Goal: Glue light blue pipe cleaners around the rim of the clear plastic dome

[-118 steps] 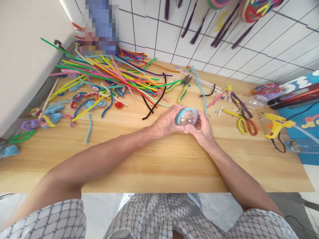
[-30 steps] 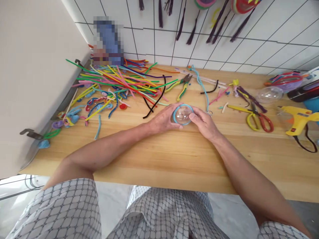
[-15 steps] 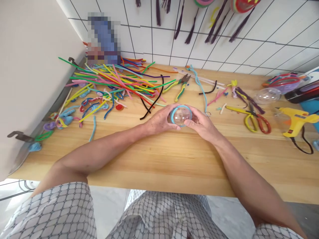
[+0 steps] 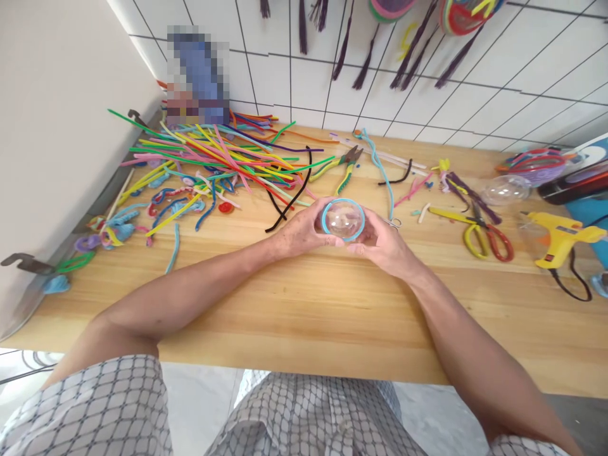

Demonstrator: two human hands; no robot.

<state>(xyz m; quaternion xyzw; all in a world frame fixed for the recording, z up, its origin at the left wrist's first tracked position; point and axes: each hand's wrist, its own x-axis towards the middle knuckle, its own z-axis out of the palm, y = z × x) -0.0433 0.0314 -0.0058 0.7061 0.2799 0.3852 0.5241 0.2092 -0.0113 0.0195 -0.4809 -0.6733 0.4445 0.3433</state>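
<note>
A clear plastic dome (image 4: 345,223) with a light-blue pipe cleaner (image 4: 325,217) around its rim is held between my hands above the table. My left hand (image 4: 311,228) curls about its left side, thumb along the near edge. On the other side my right hand (image 4: 382,239) grips it with thumb and fingers. The far fingertips of both hands are partly hidden. Just beyond my right hand lies a twisted light-blue pipe cleaner (image 4: 381,166), with a small wire loop (image 4: 395,223) near its end.
A heap of coloured pipe cleaners (image 4: 223,155) spreads over the back left. Pliers (image 4: 349,168) lie behind my hands. To the right are scissors (image 4: 484,234), another clear dome (image 4: 506,190) and a yellow glue gun (image 4: 553,237) with its cord. Dark tassels (image 4: 365,66) hang along the tiled wall.
The dome has turned slightly in my hands, so the blue rim shows more along its left and top. My right thumb has shifted down off the rim. The view has moved a little.
</note>
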